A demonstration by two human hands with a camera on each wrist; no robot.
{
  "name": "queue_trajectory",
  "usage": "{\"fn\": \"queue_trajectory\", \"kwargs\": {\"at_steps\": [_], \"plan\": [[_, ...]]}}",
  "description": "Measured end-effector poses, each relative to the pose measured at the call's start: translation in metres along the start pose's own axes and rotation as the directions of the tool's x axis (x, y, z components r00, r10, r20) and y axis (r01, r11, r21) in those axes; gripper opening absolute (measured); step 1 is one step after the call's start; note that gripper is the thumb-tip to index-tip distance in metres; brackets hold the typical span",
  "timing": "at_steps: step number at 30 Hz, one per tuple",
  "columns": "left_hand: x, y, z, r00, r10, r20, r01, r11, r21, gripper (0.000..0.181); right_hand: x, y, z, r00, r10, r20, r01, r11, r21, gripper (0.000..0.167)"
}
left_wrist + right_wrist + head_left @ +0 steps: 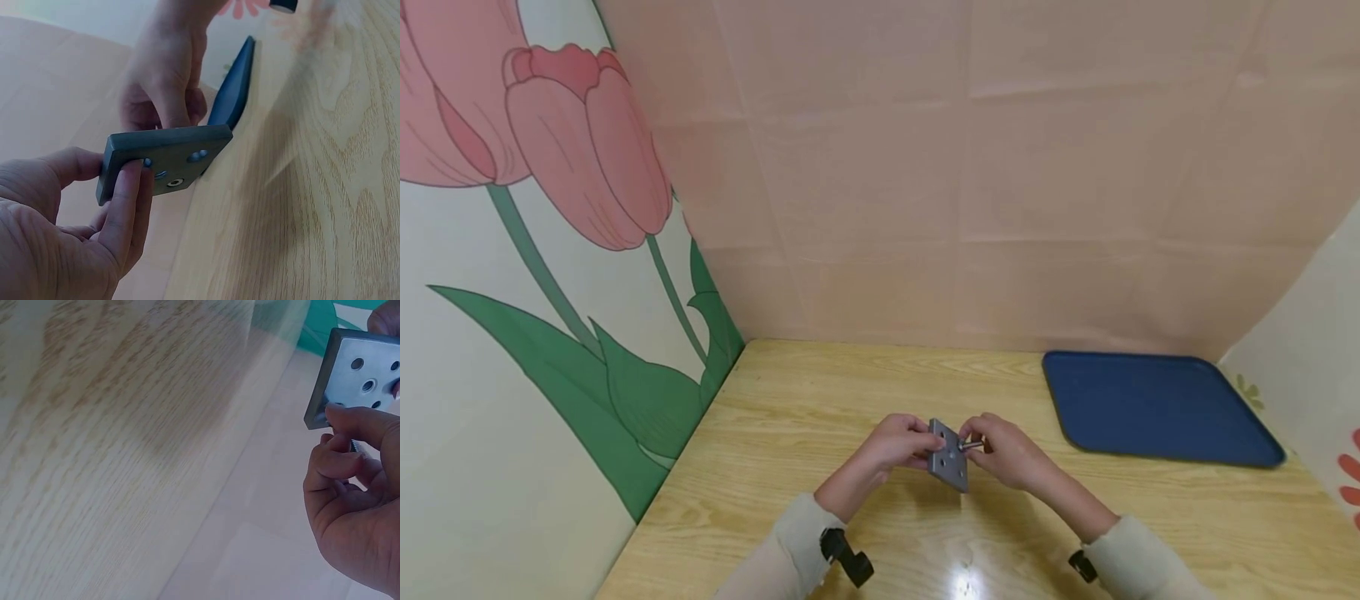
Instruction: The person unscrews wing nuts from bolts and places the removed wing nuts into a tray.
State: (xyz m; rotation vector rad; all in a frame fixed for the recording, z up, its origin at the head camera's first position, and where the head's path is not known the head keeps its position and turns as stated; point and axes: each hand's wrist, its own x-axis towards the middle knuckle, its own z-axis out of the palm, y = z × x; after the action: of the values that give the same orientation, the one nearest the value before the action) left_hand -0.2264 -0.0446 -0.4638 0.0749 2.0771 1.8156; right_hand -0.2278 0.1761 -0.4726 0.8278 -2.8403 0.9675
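Observation:
A square grey metal plate (948, 457) with several holes is held up on edge above the table, tilted. The left hand (904, 444) pinches its left edge, thumb on one face and fingers behind; in the left wrist view two fingers (128, 206) lie across the plate (169, 140). At its other side the right hand (1003, 450) grips a small metal screw (972, 446) pointing at the plate's face. The right wrist view shows the right thumb against the plate (350, 381) near a corner hole, with threads (355, 446) partly visible between the fingers.
A blue tray (1157, 408) lies at the back right of the wooden table (820, 392). A pinkish sheet (865, 183) covers the wall behind; a wall with painted tulips (587, 150) borders the left side.

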Motion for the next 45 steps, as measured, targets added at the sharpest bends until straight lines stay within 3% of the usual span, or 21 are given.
{"fn": "queue_trajectory", "kwargs": {"at_steps": [4, 8, 14, 18, 23, 29, 32, 39, 45], "plan": [[0.0003, 0.0005, -0.0006, 1.0, 0.003, 0.004, -0.003, 1.0, 0.003, 0.02, 0.0, 0.0004, -0.0005, 1.0, 0.012, -0.003, -0.012, 1.0, 0.011, 0.015], [0.0007, 0.0006, -0.0013, 1.0, 0.006, 0.004, -0.006, 1.0, 0.01, 0.021, 0.0012, 0.0005, -0.0008, 0.994, 0.105, 0.006, -0.105, 0.993, 0.059, 0.013], [0.0007, 0.0009, -0.0018, 1.0, 0.003, 0.014, -0.003, 1.0, 0.019, 0.023, 0.0026, -0.0014, 0.001, 0.951, 0.302, 0.067, -0.307, 0.949, 0.078, 0.041], [0.0022, 0.0004, -0.0013, 1.0, -0.001, 0.02, 0.0, 1.0, 0.016, 0.023, 0.0029, -0.0032, 0.0027, 0.931, 0.352, 0.097, -0.358, 0.931, 0.064, 0.047], [0.0033, -0.0004, -0.0007, 1.0, -0.004, 0.019, 0.004, 1.0, 0.012, 0.021, 0.003, -0.0057, 0.0024, 0.923, 0.366, 0.115, -0.374, 0.926, 0.057, 0.047], [0.0025, -0.0007, -0.0005, 1.0, -0.003, 0.015, 0.003, 1.0, 0.008, 0.021, 0.0015, -0.0063, 0.0024, 0.924, 0.361, 0.124, -0.37, 0.927, 0.065, 0.044], [0.0012, -0.0009, -0.0006, 1.0, 0.001, 0.009, -0.001, 1.0, 0.006, 0.021, 0.0007, -0.0048, 0.003, 0.935, 0.332, 0.125, -0.344, 0.935, 0.087, 0.036], [-0.0005, -0.001, -0.0016, 1.0, -0.005, 0.002, 0.005, 1.0, 0.014, 0.022, -0.001, -0.0016, 0.002, 0.978, 0.172, 0.116, -0.187, 0.973, 0.136, 0.02], [0.0002, -0.0002, 0.0014, 1.0, -0.005, -0.009, 0.005, 1.0, 0.004, 0.021, -0.0007, -0.0001, 0.0016, 0.994, 0.088, 0.067, -0.095, 0.988, 0.118, 0.02]]}}
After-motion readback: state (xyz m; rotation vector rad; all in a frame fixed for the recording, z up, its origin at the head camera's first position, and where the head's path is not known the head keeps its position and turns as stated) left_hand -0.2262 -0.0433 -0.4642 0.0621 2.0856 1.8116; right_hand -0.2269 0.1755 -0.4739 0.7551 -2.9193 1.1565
